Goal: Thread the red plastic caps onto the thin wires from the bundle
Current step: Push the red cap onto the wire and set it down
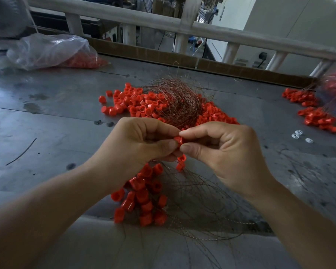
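My left hand (pixel 142 142) and my right hand (pixel 223 152) meet above the grey metal table (pixel 47 123), and both pinch one red cap (pixel 178 141) between thumb and fingertips. Under the left hand hangs a cluster of threaded red caps (pixel 142 195) on thin wires (pixel 198 206) that trail toward the near edge. Behind the hands lies the wire bundle (pixel 175 101), coppery and curved, on a pile of loose red caps (pixel 136 103). Whether a wire is in the pinched cap cannot be made out.
A clear plastic bag of red caps (pixel 52 51) lies at the far left. More red caps (pixel 316 117) and wires sit at the right edge, with a few small white pieces (pixel 299 133) near them. A cardboard strip (pixel 182 59) and a white railing (pixel 163 22) bound the far side.
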